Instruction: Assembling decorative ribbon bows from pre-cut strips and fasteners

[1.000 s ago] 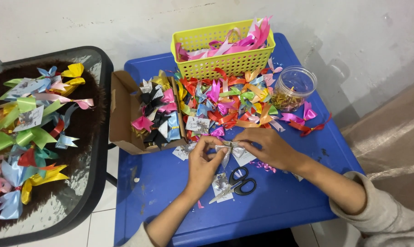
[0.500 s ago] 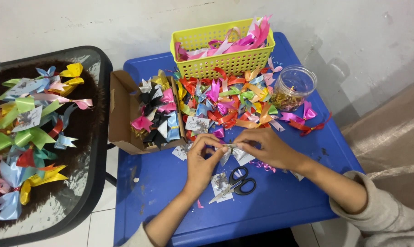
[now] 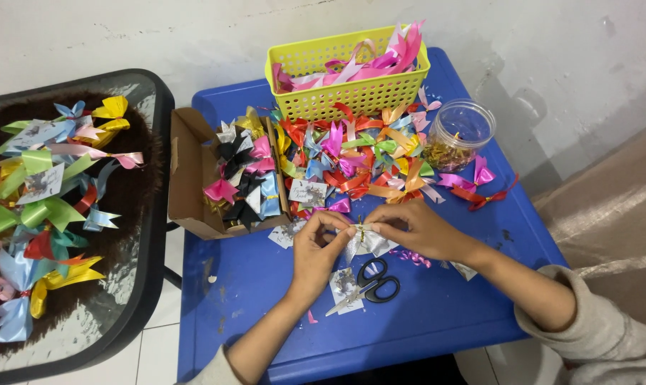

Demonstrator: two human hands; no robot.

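Nearest the camera, black-handled scissors (image 3: 371, 285) are seen lying on the blue plastic worktop (image 3: 437, 321), partly over a small printed paper card (image 3: 346, 285).

Just above them, a silver-white ribbon bow with a thin gold tie at its middle (image 3: 366, 241) is held over the worktop between both hands. The left hand (image 3: 316, 249) is closed in a fingertip grip on the bow's left loop, and the right hand (image 3: 419, 229) is pinched on the tie at the centre.

Compared with a second ago, little has shifted: the bow has been kept in the same spot above the scissors, and only the fingers have been drawn slightly closer around the knot. From this it is judged that the tie is being tightened or twisted, not that the bow has been finished or set down. The scissors have been left untouched.

Further off, an open brown cardboard box of mixed bows (image 3: 195, 178) is seen to the left, and a loose heap of coloured ribbon bows (image 3: 351, 153) beyond the hands. A clear round plastic jar holding gold ties (image 3: 457, 135) stands to the right. Farthest away, a yellow perforated plastic basket filled with pink ribbon (image 3: 348, 71) is set by the wall. On the far left, a black glass-topped side table (image 3: 134, 285) is covered with more bows.
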